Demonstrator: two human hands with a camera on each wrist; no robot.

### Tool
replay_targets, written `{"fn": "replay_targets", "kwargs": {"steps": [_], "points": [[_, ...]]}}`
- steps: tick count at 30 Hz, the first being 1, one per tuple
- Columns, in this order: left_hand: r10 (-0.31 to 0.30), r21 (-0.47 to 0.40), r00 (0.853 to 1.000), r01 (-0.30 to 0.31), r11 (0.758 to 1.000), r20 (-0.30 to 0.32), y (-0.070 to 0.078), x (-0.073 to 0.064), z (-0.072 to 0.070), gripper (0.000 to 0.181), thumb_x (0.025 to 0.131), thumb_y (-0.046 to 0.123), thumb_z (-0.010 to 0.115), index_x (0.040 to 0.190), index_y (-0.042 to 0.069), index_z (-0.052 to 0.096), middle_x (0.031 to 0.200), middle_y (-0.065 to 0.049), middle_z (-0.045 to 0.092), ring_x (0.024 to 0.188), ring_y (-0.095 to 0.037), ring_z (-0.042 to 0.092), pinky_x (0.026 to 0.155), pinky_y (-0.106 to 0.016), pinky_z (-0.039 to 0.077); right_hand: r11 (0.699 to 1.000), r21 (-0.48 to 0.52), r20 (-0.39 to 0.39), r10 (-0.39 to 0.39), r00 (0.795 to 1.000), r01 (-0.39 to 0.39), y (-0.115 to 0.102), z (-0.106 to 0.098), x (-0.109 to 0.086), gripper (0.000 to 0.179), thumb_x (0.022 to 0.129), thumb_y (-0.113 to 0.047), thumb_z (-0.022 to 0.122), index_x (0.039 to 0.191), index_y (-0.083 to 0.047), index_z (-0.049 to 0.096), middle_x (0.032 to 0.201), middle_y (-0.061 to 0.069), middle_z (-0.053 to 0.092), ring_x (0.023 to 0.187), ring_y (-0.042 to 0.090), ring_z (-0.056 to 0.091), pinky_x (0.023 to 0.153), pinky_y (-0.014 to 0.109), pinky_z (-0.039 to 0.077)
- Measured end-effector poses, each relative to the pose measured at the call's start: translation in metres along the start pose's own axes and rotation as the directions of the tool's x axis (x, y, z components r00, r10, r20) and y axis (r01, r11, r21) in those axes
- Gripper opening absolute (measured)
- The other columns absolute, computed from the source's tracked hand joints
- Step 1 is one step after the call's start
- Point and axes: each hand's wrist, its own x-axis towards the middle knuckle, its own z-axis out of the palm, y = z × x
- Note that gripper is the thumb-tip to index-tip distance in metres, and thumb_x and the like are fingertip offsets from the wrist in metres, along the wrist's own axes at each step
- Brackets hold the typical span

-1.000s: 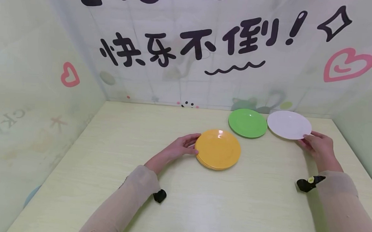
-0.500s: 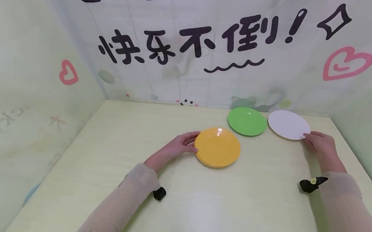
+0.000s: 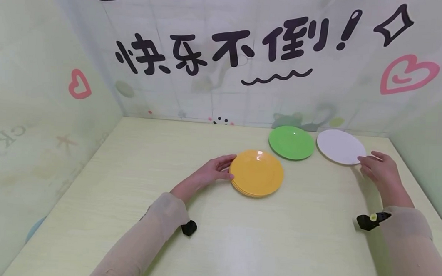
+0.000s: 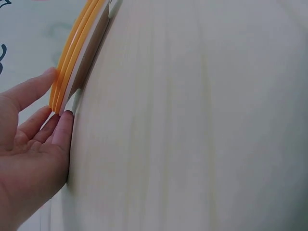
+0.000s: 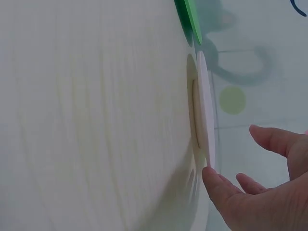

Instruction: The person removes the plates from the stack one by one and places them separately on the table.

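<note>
Near the middle of the table lies a stack of yellow plates (image 3: 256, 173), edges slightly offset. My left hand (image 3: 213, 171) holds the stack's left edge. In the left wrist view the thumb (image 4: 36, 86) lies against the layered rims, the other fingers low at the edge. At the back right a white plate (image 3: 340, 146) rests on the table. My right hand (image 3: 382, 173) is at its right rim with loosely spread fingers. In the right wrist view one fingertip (image 5: 208, 172) is right at the rim of the white plate, the other fingers away from it.
A green plate (image 3: 291, 142) lies just left of the white one, close to the back wall (image 3: 185, 98). Printed fabric walls border the pale wooden table (image 3: 160, 151) behind and at both sides. Black wrist devices (image 3: 368, 221) sit below both sleeves.
The right hand has loosened from the white plate's rim and its fingers have spread, leaving the plate lying by the green one. The left hand has stayed at the yellow stack.
</note>
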Motion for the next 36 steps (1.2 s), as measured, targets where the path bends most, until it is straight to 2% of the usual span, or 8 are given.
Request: {"fn": "replay_targets", "kwargs": {"steps": [3, 5, 6, 8, 10, 12, 26, 36], "points": [[0.0, 0.001, 1.0, 0.0, 1.0, 0.002, 0.0, 0.001, 0.0, 0.07, 0.091, -0.001, 0.068, 0.154, 0.009, 0.037, 0.161, -0.008, 0.036, 0.15, -0.023, 0.034, 0.122, -0.038, 0.034, 1.0, -0.012, -0.008, -0.018, 1.0, 0.018, 0.0, 0.003, -0.003, 0.1, 0.091, -0.022, 0.071, 0.161, -0.011, 0.0, 0.158, 0.013, 0.027, 0.072, -0.011, 0.059, 0.076, 0.007, 0.055], [-0.003, -0.002, 1.0, 0.003, 1.0, 0.003, 0.0, 0.001, -0.001, 0.071, 0.091, -0.001, 0.068, 0.154, 0.009, 0.037, 0.161, -0.007, 0.036, 0.15, -0.023, 0.034, 0.122, -0.037, 0.034, 0.999, -0.019, -0.011, -0.032, 0.999, 0.032, 0.0, 0.005, -0.005, 0.099, 0.092, -0.021, 0.071, 0.161, -0.01, 0.001, 0.165, 0.011, 0.017, 0.071, -0.011, 0.057, 0.079, 0.006, 0.054], [-0.006, -0.004, 1.0, 0.006, 1.0, 0.002, 0.0, 0.0, -0.001, 0.071, 0.091, -0.001, 0.068, 0.154, 0.009, 0.037, 0.161, -0.007, 0.037, 0.15, -0.022, 0.034, 0.122, -0.037, 0.034, 0.999, -0.02, -0.012, -0.041, 0.999, 0.041, 0.0, 0.006, -0.006, 0.098, 0.092, -0.021, 0.07, 0.161, -0.01, 0.002, 0.164, 0.012, 0.018, 0.071, -0.012, 0.057, 0.08, 0.005, 0.054], [-0.009, -0.001, 1.0, 0.009, 1.0, 0.003, 0.001, 0.001, -0.001, 0.071, 0.091, -0.001, 0.068, 0.154, 0.01, 0.037, 0.161, -0.006, 0.037, 0.15, -0.022, 0.033, 0.122, -0.037, 0.034, 0.998, -0.003, -0.016, -0.055, 0.998, 0.055, 0.001, 0.007, -0.007, 0.098, 0.091, -0.019, 0.071, 0.161, -0.01, 0.003, 0.153, 0.012, 0.034, 0.071, -0.011, 0.057, 0.081, 0.005, 0.054], [-0.012, 0.001, 1.0, 0.012, 1.0, 0.003, 0.001, 0.001, -0.001, 0.071, 0.091, 0.0, 0.069, 0.154, 0.01, 0.037, 0.161, -0.006, 0.037, 0.15, -0.021, 0.034, 0.122, -0.037, 0.034, 0.997, 0.005, -0.014, -0.072, 0.997, 0.073, 0.001, 0.009, -0.009, 0.099, 0.091, -0.019, 0.072, 0.161, -0.009, 0.003, 0.134, 0.0, 0.046, 0.073, -0.011, 0.057, 0.082, 0.005, 0.053], [-0.016, 0.002, 1.0, 0.016, 1.0, 0.002, 0.002, 0.001, -0.001, 0.071, 0.091, 0.0, 0.069, 0.154, 0.011, 0.037, 0.161, -0.005, 0.037, 0.15, -0.02, 0.034, 0.123, -0.036, 0.033, 0.996, 0.024, -0.01, -0.086, 0.996, 0.087, 0.001, 0.01, -0.01, 0.101, 0.089, -0.018, 0.074, 0.161, -0.009, 0.004, 0.115, -0.013, 0.045, 0.074, -0.01, 0.057, 0.082, 0.006, 0.054], [-0.011, -0.017, 1.0, 0.011, 1.0, 0.017, 0.0, 0.001, -0.001, 0.071, 0.091, -0.001, 0.068, 0.154, 0.01, 0.036, 0.162, -0.007, 0.036, 0.151, -0.022, 0.033, 0.123, -0.037, 0.033, 0.989, 0.061, 0.084, -0.141, 0.986, 0.136, 0.002, 0.037, -0.017, 0.095, 0.093, -0.013, 0.069, 0.16, -0.003, 0.002, 0.108, -0.012, 0.049, 0.075, -0.009, 0.063, 0.077, 0.007, 0.055], [0.002, -0.009, 1.0, -0.002, 1.0, -0.001, 0.001, 0.0, 0.0, 0.068, 0.092, -0.001, 0.067, 0.153, 0.009, 0.039, 0.16, -0.008, 0.038, 0.15, -0.024, 0.035, 0.123, -0.038, 0.033, 0.977, 0.013, 0.18, -0.21, 0.961, 0.212, 0.009, 0.071, -0.018, 0.088, 0.094, -0.009, 0.066, 0.157, 0.004, 0.006, 0.106, -0.01, 0.052, 0.08, -0.009, 0.064, 0.08, 0.009, 0.056]]}}
